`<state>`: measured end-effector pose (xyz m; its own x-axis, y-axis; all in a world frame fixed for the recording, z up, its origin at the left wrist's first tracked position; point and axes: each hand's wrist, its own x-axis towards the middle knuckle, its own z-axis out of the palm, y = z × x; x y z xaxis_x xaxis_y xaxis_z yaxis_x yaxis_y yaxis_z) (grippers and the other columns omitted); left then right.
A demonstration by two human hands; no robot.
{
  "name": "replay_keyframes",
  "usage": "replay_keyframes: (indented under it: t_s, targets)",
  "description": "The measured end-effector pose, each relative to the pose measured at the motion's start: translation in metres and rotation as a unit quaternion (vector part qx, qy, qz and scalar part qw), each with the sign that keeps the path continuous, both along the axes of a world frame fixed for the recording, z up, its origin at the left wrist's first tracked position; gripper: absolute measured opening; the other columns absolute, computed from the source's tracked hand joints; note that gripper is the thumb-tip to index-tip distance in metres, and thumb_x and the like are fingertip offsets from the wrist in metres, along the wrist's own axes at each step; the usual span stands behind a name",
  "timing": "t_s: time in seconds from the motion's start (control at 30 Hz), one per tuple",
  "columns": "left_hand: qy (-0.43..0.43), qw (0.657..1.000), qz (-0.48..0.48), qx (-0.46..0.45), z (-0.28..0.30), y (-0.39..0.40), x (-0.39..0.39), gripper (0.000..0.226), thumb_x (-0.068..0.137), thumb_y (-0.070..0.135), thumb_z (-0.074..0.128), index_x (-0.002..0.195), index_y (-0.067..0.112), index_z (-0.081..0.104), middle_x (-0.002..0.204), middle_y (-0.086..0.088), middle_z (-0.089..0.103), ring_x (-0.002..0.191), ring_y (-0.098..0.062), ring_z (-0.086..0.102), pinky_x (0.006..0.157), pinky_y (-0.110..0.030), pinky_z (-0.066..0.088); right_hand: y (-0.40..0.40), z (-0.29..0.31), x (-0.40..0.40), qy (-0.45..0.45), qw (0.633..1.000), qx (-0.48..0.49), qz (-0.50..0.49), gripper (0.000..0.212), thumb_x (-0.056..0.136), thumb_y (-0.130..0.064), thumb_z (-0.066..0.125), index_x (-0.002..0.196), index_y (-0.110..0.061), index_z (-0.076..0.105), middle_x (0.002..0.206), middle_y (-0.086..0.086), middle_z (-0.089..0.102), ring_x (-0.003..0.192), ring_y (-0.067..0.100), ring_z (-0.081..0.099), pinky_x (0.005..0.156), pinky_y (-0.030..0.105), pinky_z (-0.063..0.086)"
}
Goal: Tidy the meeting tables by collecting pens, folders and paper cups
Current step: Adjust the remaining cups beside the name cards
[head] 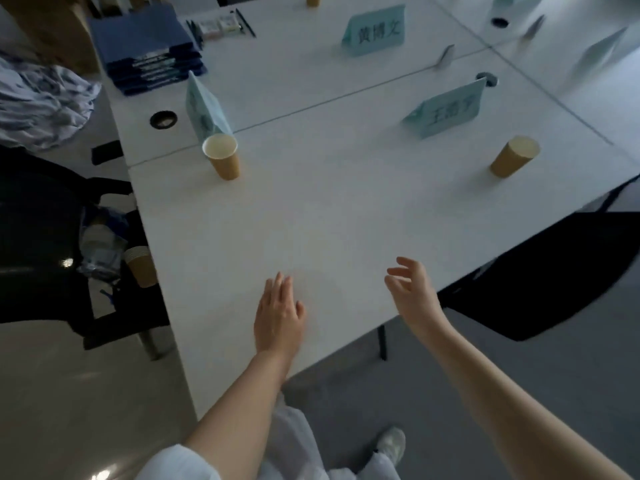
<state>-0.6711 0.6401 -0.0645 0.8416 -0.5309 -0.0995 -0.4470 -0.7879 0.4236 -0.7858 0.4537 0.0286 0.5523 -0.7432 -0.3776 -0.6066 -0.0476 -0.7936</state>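
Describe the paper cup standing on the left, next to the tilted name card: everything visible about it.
The left paper cup is tan-brown outside with a pale whitish inside and a rolled light rim. It looks like plain paper. It stands upright on the white table, mouth open toward the camera, and seems empty. It sits just in front of a teal name card, close to it or touching; which cannot be told. Neither hand touches it.
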Motion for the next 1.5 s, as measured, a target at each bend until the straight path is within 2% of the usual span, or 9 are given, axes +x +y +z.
replay_keyframes:
  t_s: [0.17, 0.3, 0.43, 0.57, 0.73, 0.9, 1.07, 1.23, 1.5]
  targets:
    - [0.005, 0.998, 0.005, -0.065, 0.013, -0.065, -0.105, 0.05, 0.081, 0.001, 0.063, 0.13, -0.004, 0.053, 0.131, -0.022, 0.057, 0.124, -0.041, 0.052, 0.099, -0.046, 0.047, -0.052, 0.025, -0.093, -0.026, 0.999, -0.021, -0.022, 0.035, 0.093, -0.015, 0.053, 0.128, -0.017, 0.048, 0.109, -0.003, 0.061, 0.097, 0.012, 0.059, 0.078, 0.024, 0.045]
    - [0.032, 0.996, -0.007, -0.086, 0.025, -0.12, -0.17, 0.047, 0.086, 0.007, 0.059, 0.132, 0.002, 0.051, 0.129, -0.019, 0.059, 0.121, -0.036, 0.054, 0.096, -0.045, 0.05, -0.093, 0.039, -0.156, -0.028, 0.998, -0.035, -0.046, 0.033, 0.093, -0.014, 0.051, 0.126, -0.017, 0.05, 0.106, -0.005, 0.061, 0.1, 0.012, 0.059, 0.082, 0.029, 0.049]
    - [0.021, 0.994, -0.044, -0.097, 0.028, -0.17, -0.2, 0.047, 0.086, 0.008, 0.059, 0.132, 0.003, 0.052, 0.125, -0.018, 0.061, 0.116, -0.035, 0.057, 0.091, -0.044, 0.053, -0.133, 0.044, -0.2, -0.029, 0.997, -0.035, -0.059, 0.033, 0.093, -0.014, 0.051, 0.126, -0.019, 0.05, 0.108, -0.005, 0.062, 0.101, 0.009, 0.059, 0.071, 0.019, 0.047]
    - [0.029, 0.993, -0.046, -0.107, 0.026, -0.224, -0.205, 0.045, 0.09, 0.011, 0.055, 0.135, 0.004, 0.049, 0.132, -0.017, 0.056, 0.125, -0.034, 0.051, 0.098, -0.045, 0.048, -0.176, 0.038, -0.214, -0.027, 0.997, -0.032, -0.07, 0.034, 0.092, -0.011, 0.053, 0.125, -0.018, 0.05, 0.106, -0.005, 0.062, 0.101, 0.01, 0.06, 0.074, 0.019, 0.045]
    - [0.014, 0.992, -0.03, -0.118, 0.012, -0.296, -0.185, 0.044, 0.086, 0.005, 0.056, 0.129, 0.0, 0.051, 0.127, -0.021, 0.058, 0.123, -0.039, 0.052, 0.098, -0.047, 0.047, -0.241, 0.029, -0.192, -0.023, 0.998, -0.04, -0.049, 0.034, 0.091, -0.009, 0.055, 0.124, -0.016, 0.05, 0.107, -0.003, 0.063, 0.101, 0.01, 0.06, 0.08, 0.02, 0.045]
    - [0.005, 0.994, -0.007, -0.105, -0.003, -0.365, -0.151, 0.045, 0.076, -0.001, 0.065, 0.12, -0.005, 0.057, 0.125, -0.023, 0.061, 0.124, -0.044, 0.052, 0.098, -0.049, 0.047, -0.32, 0.021, -0.153, 0.008, 1.0, -0.023, -0.011, 0.035, 0.093, -0.016, 0.055, 0.127, -0.018, 0.048, 0.11, -0.006, 0.06, 0.102, 0.009, 0.058, 0.07, 0.014, 0.045]
    - [-0.005, 0.997, 0.014, -0.08, -0.01, -0.423, -0.122, 0.047, 0.08, 0.014, 0.044, 0.122, -0.002, 0.058, 0.134, -0.021, 0.056, 0.13, -0.043, 0.046, 0.102, -0.054, 0.043, -0.394, 0.013, -0.116, 0.039, 0.999, -0.001, 0.015, 0.046, 0.088, -0.023, 0.064, 0.13, -0.019, 0.045, 0.117, -0.002, 0.058, 0.11, 0.015, 0.056, 0.095, 0.036, 0.049]
    - [0.027, 0.998, 0.052, -0.037, -0.011, -0.479, -0.106, 0.057, 0.084, 0.011, 0.057, 0.139, 0.007, 0.047, 0.153, -0.012, 0.037, 0.144, -0.035, 0.027, 0.114, -0.054, 0.024, -0.454, -0.006, -0.078, 0.045, 0.998, 0.029, 0.034, 0.071, 0.081, -0.026, 0.072, 0.14, -0.019, 0.032, 0.13, 0.002, 0.049, 0.115, 0.016, 0.048, 0.102, 0.038, 0.043]
    - [0.073, 0.987, 0.14, 0.043, -0.018, -0.541, -0.119, 0.066, 0.091, 0.024, 0.043, 0.153, 0.019, 0.022, 0.162, -0.006, 0.014, 0.149, -0.034, 0.002, 0.117, -0.055, 0.002, -0.508, -0.054, -0.03, -0.025, 0.989, -0.001, 0.144, 0.089, 0.069, -0.021, 0.082, 0.142, -0.021, 0.03, 0.133, -0.001, 0.041, 0.124, 0.018, 0.044, 0.106, 0.041, 0.039]
